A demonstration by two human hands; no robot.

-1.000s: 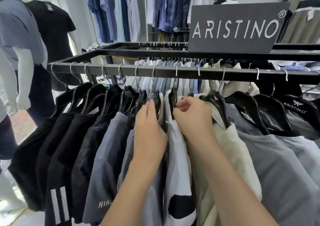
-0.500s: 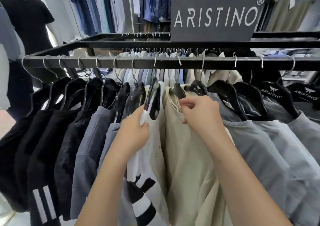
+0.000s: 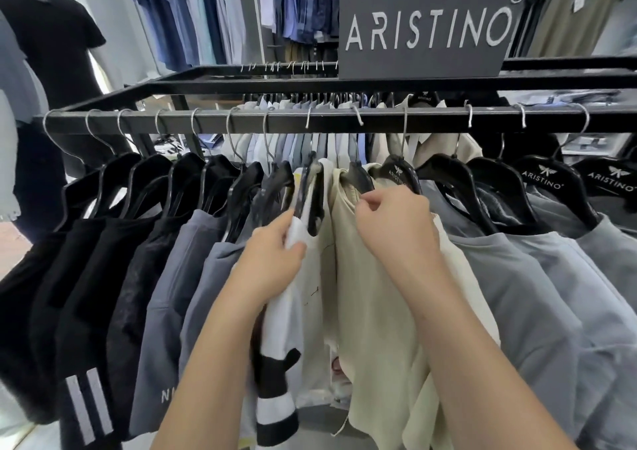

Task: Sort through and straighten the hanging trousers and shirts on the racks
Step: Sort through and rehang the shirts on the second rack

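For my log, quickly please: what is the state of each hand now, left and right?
Left hand: closed, gripping the white shirt at its shoulder.
Right hand: closed, pinching the cream shirt at its neckline.

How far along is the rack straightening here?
Looks done: black shirts and blue-grey shirts at the left of the black metal rail hang evenly. In hand: left hand grips the white black-striped shirt, right hand pinches the cream shirt at its neckline. Remaining: pale grey shirts at right, apparently untouched.
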